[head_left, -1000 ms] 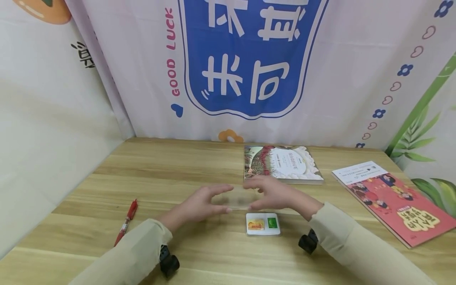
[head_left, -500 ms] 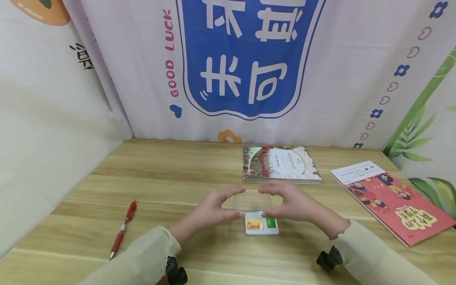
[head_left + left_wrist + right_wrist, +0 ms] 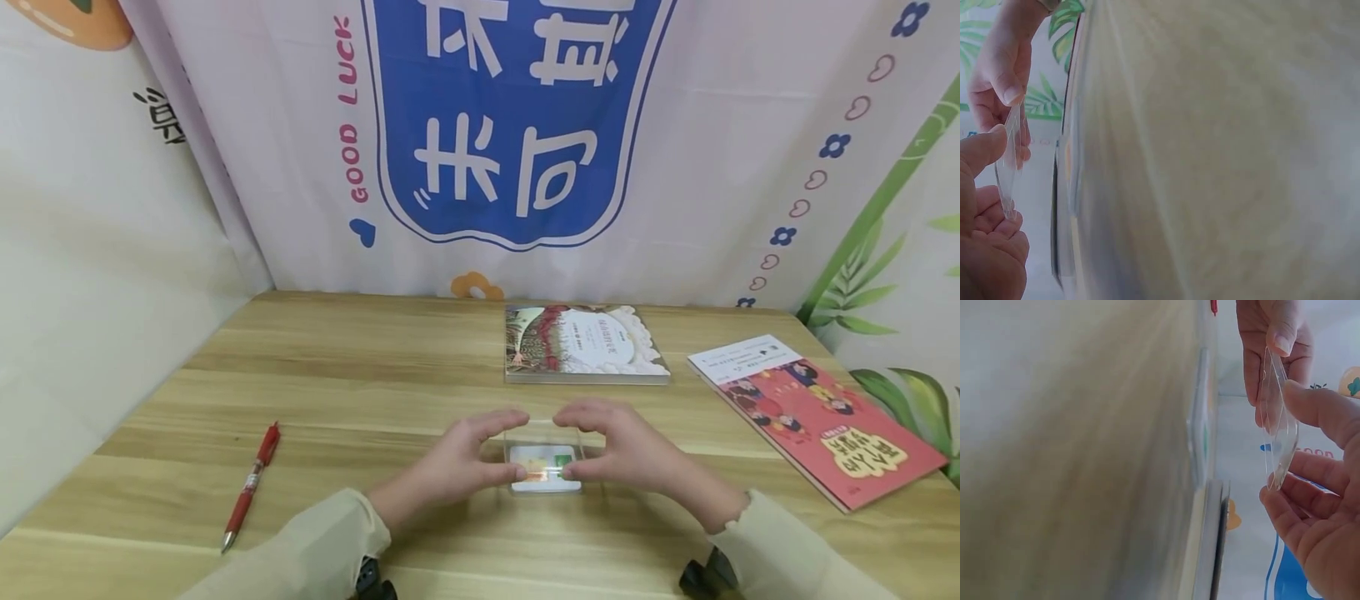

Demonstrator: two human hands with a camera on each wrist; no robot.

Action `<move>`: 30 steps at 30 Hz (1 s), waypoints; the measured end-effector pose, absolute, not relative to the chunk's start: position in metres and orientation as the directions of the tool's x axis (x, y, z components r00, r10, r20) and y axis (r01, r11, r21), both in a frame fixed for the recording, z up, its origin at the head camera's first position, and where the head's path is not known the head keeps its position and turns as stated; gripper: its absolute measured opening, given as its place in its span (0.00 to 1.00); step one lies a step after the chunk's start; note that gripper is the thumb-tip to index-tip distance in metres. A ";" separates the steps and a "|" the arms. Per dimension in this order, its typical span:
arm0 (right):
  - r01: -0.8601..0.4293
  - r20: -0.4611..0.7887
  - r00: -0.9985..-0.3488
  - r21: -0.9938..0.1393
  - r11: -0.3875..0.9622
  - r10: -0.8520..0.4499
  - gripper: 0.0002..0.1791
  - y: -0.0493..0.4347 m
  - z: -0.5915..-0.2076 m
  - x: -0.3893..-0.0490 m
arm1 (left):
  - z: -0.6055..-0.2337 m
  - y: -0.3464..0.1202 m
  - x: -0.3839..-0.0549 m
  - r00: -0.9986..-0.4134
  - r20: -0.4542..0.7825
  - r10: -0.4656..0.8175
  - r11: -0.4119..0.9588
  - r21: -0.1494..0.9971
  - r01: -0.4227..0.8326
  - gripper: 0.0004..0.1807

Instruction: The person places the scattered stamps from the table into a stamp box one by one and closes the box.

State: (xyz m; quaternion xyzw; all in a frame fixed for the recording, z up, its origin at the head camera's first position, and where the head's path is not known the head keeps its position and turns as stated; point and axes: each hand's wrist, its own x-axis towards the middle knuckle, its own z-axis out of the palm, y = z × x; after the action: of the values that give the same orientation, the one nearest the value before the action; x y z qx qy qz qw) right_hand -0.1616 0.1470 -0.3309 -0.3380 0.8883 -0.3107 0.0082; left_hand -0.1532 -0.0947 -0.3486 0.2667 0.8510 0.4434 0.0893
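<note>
A clear, shallow plastic lid (image 3: 542,431) is held level between both hands, over a small white flat case (image 3: 546,487). The case lies on the table and bears an orange picture and a green one, seen through the lid. My left hand (image 3: 467,457) pinches the lid's left side, thumb at the near edge and fingers at the far edge. On the opposite side, my right hand (image 3: 633,446) pinches it the same way. In the right wrist view, a gap shows between the lid (image 3: 1283,428) and the case (image 3: 1200,419) on the table.
A red pen (image 3: 251,485) lies at left on the wooden table (image 3: 360,358). Behind the hands is a thick book (image 3: 588,343) with a pale cover. At right rests a pink book (image 3: 825,429). A printed cloth (image 3: 697,167) hangs along the table's back edge.
Both hands have brought the clear lid right and nearer the body, from beyond the white case to directly over it. The right hand has moved nearer too. The case stays on the table.
</note>
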 end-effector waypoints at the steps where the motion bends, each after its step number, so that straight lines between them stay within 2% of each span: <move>1: -0.590 0.192 -0.776 -0.559 0.582 -0.601 0.31 0.147 -0.332 -0.161 | -0.349 -0.094 -0.153 -0.841 0.083 0.535 0.471 0.797 0.378 0.36; 11: -0.565 0.160 -0.783 -0.587 0.580 -0.601 0.30 0.149 -0.344 -0.159 | -0.355 -0.088 -0.152 -0.835 0.034 0.550 0.538 0.750 0.385 0.36; 30: -0.564 0.134 -0.765 -0.613 0.554 -0.630 0.27 0.148 -0.357 -0.162 | -0.364 -0.085 -0.153 -0.824 0.017 0.566 0.591 0.688 0.420 0.34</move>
State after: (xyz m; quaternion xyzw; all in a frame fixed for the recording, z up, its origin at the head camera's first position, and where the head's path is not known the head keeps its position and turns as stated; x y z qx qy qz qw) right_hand -0.1624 0.1476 -0.3571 -0.3391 0.8800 -0.3288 0.0505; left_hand -0.1527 -0.0848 -0.3639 0.2782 0.8861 0.3563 0.1023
